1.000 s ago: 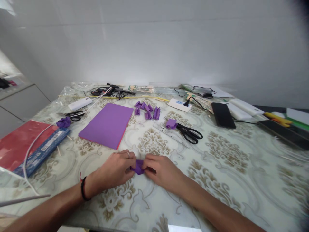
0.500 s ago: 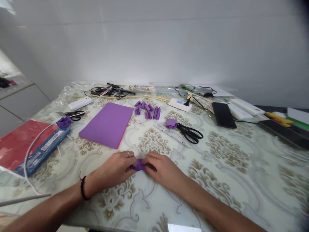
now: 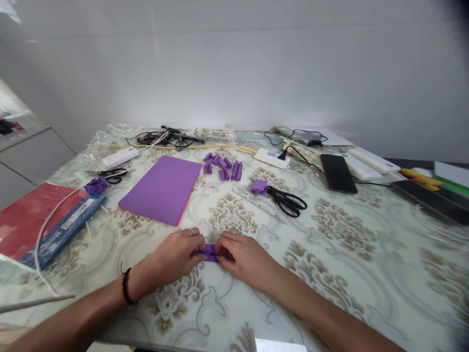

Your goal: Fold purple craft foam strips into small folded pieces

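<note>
Between my two hands a small folded piece of purple paper lies low over the patterned tabletop. My left hand pinches its left end, and my right hand pinches its right end; the fingers hide both ends. A crease runs along its middle. Beyond my hands sit several folded purple paper pieces in a loose group. A stack of purple sheets, with red showing at its edge, lies to the left of them. To the right is a small stack of purple paper squares beside black-handled scissors.
A clear ruler lies in front of the scissors. A white power strip, a black phone and white power banks are behind and to the right. At left are a red paper packet, crumpled purple paper, a second pair of scissors and a white cable.
The purple paper between my fingers has shifted from a raised, bunched shape to a flatter strip with a visible crease. Both hands stay nearly in place.
</note>
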A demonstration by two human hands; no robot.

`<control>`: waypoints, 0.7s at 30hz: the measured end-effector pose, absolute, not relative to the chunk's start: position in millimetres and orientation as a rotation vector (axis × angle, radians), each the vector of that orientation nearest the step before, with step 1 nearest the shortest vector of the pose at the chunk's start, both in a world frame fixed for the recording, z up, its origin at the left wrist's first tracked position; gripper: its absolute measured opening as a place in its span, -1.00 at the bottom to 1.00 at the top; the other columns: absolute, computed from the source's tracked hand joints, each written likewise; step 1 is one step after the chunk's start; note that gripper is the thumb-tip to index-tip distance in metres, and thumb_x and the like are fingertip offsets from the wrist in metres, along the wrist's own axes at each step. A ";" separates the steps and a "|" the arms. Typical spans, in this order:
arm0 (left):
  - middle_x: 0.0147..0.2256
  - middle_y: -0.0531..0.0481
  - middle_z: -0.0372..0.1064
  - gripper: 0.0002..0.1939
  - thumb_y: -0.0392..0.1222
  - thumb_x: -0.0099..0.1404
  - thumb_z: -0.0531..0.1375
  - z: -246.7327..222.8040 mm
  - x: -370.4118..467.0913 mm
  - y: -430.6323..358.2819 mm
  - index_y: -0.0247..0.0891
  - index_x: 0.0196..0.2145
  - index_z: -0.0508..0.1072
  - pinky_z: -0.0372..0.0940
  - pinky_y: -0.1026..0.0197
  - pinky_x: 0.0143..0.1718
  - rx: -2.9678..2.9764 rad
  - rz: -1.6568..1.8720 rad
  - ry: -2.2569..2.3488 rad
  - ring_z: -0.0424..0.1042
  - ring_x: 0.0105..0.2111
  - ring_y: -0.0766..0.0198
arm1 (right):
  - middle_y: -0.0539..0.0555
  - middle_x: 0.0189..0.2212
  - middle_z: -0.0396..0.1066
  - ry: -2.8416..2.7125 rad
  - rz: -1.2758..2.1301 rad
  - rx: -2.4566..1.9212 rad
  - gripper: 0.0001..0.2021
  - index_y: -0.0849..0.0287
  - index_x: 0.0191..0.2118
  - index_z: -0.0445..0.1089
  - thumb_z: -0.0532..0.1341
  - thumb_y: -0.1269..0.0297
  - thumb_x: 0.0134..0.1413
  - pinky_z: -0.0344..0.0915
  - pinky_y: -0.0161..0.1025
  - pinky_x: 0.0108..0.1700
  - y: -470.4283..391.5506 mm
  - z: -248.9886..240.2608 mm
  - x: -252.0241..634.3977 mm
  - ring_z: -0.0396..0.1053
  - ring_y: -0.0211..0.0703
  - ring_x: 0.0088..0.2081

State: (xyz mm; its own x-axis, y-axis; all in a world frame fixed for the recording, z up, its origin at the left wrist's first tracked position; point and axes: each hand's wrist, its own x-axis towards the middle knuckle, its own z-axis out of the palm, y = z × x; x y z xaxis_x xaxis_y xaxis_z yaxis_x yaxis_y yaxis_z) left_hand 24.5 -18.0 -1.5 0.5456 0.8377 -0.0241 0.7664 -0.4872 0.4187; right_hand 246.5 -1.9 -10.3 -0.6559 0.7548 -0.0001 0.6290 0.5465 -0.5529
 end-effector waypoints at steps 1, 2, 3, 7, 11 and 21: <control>-0.30 -0.04 0.47 -0.92 -0.34 0.33 0.27 -0.2 25.0 -17.8 -0.25 -0.33 0.45 0.27 0.18 -0.27 2.388 0.259 1.318 0.48 -0.28 0.14 | 0.07 -0.32 0.50 -2.544 0.771 -1.164 -0.89 0.22 -0.26 0.51 0.27 0.52 0.12 0.27 -0.25 -0.23 -1.8 -10.3 246.4 0.44 -0.12 -0.29; -0.32 -0.03 0.46 -0.90 -0.36 0.33 0.27 0.9 25.4 -17.5 -0.25 -0.35 0.44 0.26 0.19 -0.28 2.372 0.258 1.325 0.47 -0.30 0.15 | 0.07 -0.32 0.50 -2.543 0.776 -1.168 -0.90 0.22 -0.25 0.51 0.27 0.51 0.13 0.26 -0.25 -0.23 -1.6 -10.3 246.2 0.44 -0.12 -0.30; -0.34 -0.02 0.46 -0.88 -0.38 0.33 0.26 1.8 25.6 -16.9 -0.25 -0.37 0.43 0.25 0.19 -0.29 2.358 0.254 1.331 0.46 -0.32 0.16 | 0.07 -0.32 0.50 -2.542 0.782 -1.174 -0.90 0.23 -0.25 0.52 0.27 0.50 0.13 0.26 -0.25 -0.24 -1.3 -10.3 246.0 0.44 -0.12 -0.30; -0.36 -0.03 0.45 -0.87 -0.41 0.32 0.26 2.2 25.6 -14.5 -0.27 -0.38 0.44 0.25 0.20 -0.27 2.325 0.249 1.370 0.46 -0.32 0.17 | 0.07 -0.37 0.49 -2.523 0.793 -1.204 -0.91 0.23 -0.26 0.52 0.27 0.49 0.15 0.23 -0.25 -0.26 0.8 -10.5 245.3 0.42 -0.12 -0.33; -0.32 -0.04 0.46 -0.92 -0.37 0.32 0.28 0.0 25.3 -14.5 -0.28 -0.34 0.45 0.27 0.18 -0.25 2.318 0.261 1.409 0.46 -0.28 0.14 | 0.04 -0.40 0.46 -2.489 0.810 -1.188 -0.91 0.23 -0.29 0.51 0.26 0.51 0.14 0.22 -0.27 -0.28 2.4 -11.4 245.2 0.39 -0.15 -0.36; -0.22 -0.03 0.48 -0.88 -0.28 0.30 0.34 4.2 29.0 -10.5 -0.26 -0.20 0.50 0.32 0.14 -0.16 2.225 0.293 1.454 0.50 -0.21 0.12 | -0.03 -0.53 0.44 -2.271 1.024 -1.328 -0.87 0.21 -0.42 0.46 0.31 0.46 0.14 0.15 -0.31 -0.36 9.5 -6.1 241.1 0.36 -0.21 -0.45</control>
State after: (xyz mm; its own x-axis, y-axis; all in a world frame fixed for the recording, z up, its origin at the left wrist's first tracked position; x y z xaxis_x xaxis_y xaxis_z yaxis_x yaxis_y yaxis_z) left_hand 29.0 -10.5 4.2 0.4176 0.9057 -0.0722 0.8070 -0.3332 0.4875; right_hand 241.1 9.5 -6.1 -0.5182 0.8514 -0.0813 0.6244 0.3117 -0.7162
